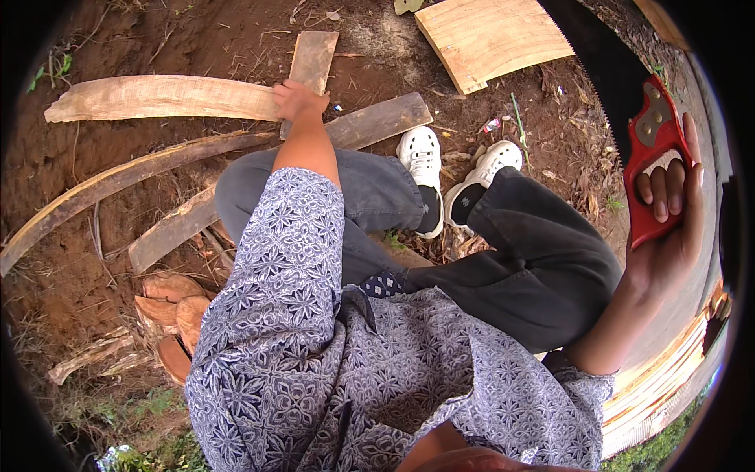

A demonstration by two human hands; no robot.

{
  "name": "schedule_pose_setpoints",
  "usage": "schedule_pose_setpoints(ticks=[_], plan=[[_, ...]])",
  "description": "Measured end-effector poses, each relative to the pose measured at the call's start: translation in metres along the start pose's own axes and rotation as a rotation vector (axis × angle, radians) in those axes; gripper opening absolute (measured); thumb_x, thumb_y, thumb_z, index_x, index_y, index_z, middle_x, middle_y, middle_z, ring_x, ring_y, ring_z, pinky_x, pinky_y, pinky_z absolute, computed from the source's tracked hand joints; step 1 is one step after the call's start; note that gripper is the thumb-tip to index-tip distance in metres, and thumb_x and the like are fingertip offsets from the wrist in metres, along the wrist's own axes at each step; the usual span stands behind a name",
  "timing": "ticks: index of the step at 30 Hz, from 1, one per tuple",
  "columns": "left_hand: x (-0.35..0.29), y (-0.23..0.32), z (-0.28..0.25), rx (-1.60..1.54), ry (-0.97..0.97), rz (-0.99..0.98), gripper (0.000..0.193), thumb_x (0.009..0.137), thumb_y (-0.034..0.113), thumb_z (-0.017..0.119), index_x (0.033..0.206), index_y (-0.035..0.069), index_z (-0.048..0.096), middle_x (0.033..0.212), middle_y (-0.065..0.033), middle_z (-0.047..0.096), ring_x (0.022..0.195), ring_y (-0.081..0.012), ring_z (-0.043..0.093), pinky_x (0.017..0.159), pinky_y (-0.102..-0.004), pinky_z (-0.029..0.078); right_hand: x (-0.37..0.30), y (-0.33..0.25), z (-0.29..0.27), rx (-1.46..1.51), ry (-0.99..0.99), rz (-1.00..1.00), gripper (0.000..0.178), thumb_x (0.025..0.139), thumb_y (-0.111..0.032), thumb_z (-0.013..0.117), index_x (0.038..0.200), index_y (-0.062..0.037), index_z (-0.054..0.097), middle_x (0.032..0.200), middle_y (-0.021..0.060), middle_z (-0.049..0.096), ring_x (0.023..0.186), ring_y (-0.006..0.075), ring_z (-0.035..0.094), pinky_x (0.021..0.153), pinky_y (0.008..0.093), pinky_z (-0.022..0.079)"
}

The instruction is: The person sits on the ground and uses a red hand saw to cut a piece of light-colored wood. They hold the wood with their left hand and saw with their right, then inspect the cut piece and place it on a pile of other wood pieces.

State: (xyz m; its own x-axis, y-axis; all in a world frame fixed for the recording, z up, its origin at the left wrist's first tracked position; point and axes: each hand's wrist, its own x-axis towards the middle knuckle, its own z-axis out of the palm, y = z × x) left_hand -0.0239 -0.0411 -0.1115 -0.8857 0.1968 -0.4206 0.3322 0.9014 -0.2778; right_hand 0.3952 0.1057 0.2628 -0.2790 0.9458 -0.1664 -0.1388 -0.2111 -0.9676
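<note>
Out to the left, my left hand (301, 101) is closed on the right end of a pale, rough-sawn wooden plank (169, 96). That end lies beside a short grey-brown board (313, 67), which passes under my hand and wrist. On the far right, my right hand (668, 208) grips the red handle (653, 157) of a handsaw, with several fingers through the handle's opening. The saw's dark toothed blade (609, 67) stretches up toward the top edge, past a thick pale wooden block (491, 43). The blade is apart from the plank in my left hand.
A long bark-edged strip (118, 177) and a weathered board (377, 122) lie on the brown soil near my crossed legs and white shoes (421, 157). Cut wood pieces (177, 307) are heaped at the lower left. Split timber (661, 385) lies at the lower right.
</note>
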Motion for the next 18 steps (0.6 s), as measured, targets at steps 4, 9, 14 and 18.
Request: schedule_pose_setpoints(ticks=[4,9,14,18], plan=[[0.003,-0.003,-0.010,-0.095,-0.012,0.006,0.105,0.067,0.058,0.090,0.143,0.005,0.038,0.145,-0.0154,0.041,0.133,-0.0312,0.047,0.105,-0.0550,0.048,0.002,0.016,-0.002,-0.184,-0.001,-0.085,0.053,0.109,-0.022,0.052,0.150,0.0097,0.044,0.075,-0.0070,0.041,0.063,0.0016,0.038,0.065,0.0195,0.035],[0.007,0.011,-0.047,-0.518,0.030,0.216,0.106,0.065,0.049,0.094,0.141,-0.004,0.042,0.143,-0.0222,0.045,0.135,-0.0380,0.047,0.107,-0.0477,0.049,0.002,0.071,0.016,-0.763,-0.060,-0.303,0.059,0.101,-0.032,0.069,0.152,-0.0094,0.052,0.131,0.0108,0.066,0.105,0.0160,0.065,0.091,0.0270,0.050],[-0.043,0.026,-0.112,-1.304,-0.278,0.578,0.083,0.077,0.040,0.089,0.136,-0.004,0.051,0.132,-0.0191,0.061,0.128,-0.0310,0.056,0.106,-0.0487,0.046,0.016,0.151,0.012,-1.328,-0.324,-0.433,0.060,0.095,-0.026,0.063,0.150,-0.0104,0.046,0.117,0.0174,0.069,0.111,0.0345,0.067,0.088,0.0527,0.048],[-0.114,0.006,-0.138,-1.697,-0.662,0.664,0.055,0.088,0.032,0.081,0.130,0.005,0.058,0.127,-0.0121,0.064,0.121,-0.0261,0.060,0.102,-0.0539,0.047,0.026,0.218,0.002,-1.568,-0.365,-0.374,0.066,0.093,-0.019,0.063,0.156,-0.0148,0.042,0.121,0.0131,0.064,0.116,0.0302,0.064,0.096,0.0498,0.043]])
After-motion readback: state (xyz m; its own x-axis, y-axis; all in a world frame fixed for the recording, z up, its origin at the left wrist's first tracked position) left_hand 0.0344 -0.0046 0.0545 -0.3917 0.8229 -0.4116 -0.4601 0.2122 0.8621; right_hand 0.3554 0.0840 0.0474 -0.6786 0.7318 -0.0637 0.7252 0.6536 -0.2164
